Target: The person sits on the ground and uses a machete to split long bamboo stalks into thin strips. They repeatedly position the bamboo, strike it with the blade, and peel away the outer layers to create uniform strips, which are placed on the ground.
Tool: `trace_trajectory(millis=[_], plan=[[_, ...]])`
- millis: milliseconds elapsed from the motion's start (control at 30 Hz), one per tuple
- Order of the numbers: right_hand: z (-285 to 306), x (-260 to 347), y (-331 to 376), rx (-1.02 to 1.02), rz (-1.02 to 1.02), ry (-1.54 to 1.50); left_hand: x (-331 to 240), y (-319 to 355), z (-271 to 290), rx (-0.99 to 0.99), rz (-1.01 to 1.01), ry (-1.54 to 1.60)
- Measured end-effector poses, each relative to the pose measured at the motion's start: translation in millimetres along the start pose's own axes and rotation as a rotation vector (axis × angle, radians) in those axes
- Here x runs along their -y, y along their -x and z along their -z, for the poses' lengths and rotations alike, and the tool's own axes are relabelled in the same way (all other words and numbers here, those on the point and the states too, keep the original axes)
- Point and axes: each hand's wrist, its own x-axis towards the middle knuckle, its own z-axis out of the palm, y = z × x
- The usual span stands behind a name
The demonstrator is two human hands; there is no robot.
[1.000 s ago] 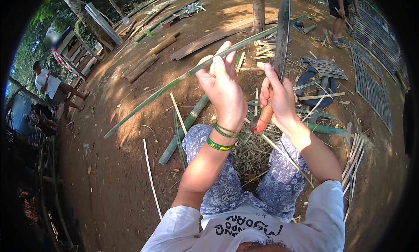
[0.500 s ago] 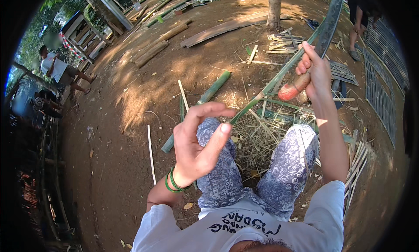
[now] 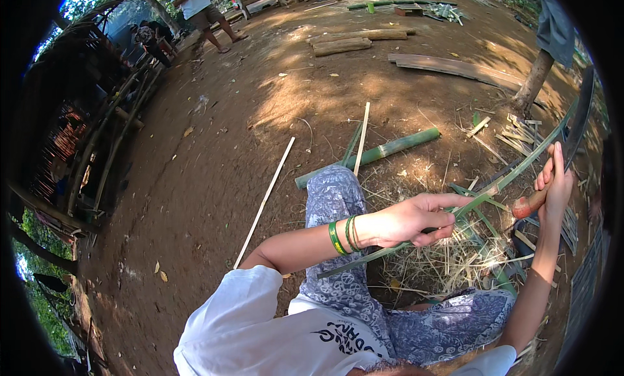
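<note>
A long green bamboo strip (image 3: pixel 504 181) runs slantwise across my lap toward the upper right. My left hand (image 3: pixel 416 221) is closed around its lower part, and the tail end hangs over my left knee. In my right hand (image 3: pixel 554 186) is a machete, gripped by its wooden handle (image 3: pixel 537 200) with a reddish butt. Its dark blade (image 3: pixel 580 119) points up and away, close alongside the far part of the strip. The strip passes by my right fingertips; whether they also pinch it I cannot tell.
Thin shavings (image 3: pixel 422 272) lie in a heap between my legs. Beyond my knees is a green bamboo pole (image 3: pixel 396 148), with a pale slat (image 3: pixel 266 197) to its left. Split pieces (image 3: pixel 517 138) lie near a tree trunk (image 3: pixel 534 80). A person (image 3: pixel 205 18) stands far left.
My left hand, open near the strip's end before, has closed on the strip. My view has swung left, so the machete and right hand sit farther toward the right edge.
</note>
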Motion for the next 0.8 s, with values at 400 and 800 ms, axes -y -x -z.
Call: trace_trajectory(millis=[400,800], plan=[[50.6,-82.0,37.8,0.377,0.27,0.708,26.2,-47.5,14.1,-0.175,-0.074,0.266],[18.6,-66.7,86.7,0.672,0.442,0.812,40.0,-61.2,4.7,-0.221,-0.106,0.249]])
